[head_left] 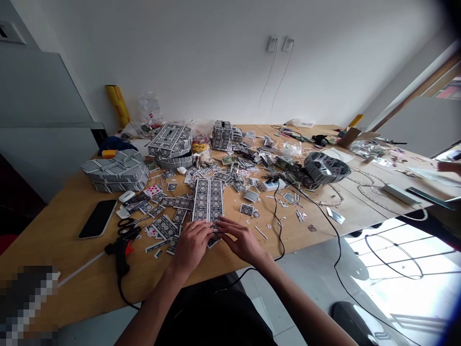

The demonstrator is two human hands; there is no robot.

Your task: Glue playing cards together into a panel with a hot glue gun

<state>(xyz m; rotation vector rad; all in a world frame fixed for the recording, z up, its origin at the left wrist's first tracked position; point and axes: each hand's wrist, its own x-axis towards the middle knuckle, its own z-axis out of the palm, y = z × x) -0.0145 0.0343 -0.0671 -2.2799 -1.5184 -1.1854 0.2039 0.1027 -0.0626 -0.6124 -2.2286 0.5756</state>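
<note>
A long panel of patterned playing cards (pixel 208 199) lies on the wooden table in front of me. My left hand (pixel 194 240) rests on its near left end, with a ring on one finger and the fingers spread fairly flat. On the near right end lies my right hand (pixel 239 236), fingers stretched out toward the left one. Both palms face down, and neither hand is wrapped round anything. Loose cards and cut pieces (pixel 165 226) surround the panel, mostly on its left and far sides.
A black glue gun (pixel 120 252), scissors (pixel 131 223) and a phone (pixel 98 219) lie left. Card-covered boxes (pixel 117 170) stand behind, an open one (pixel 326 170) at right. A black cable (pixel 279 226) crosses the table's front edge. Another person's hand (pixel 448 166) shows far right.
</note>
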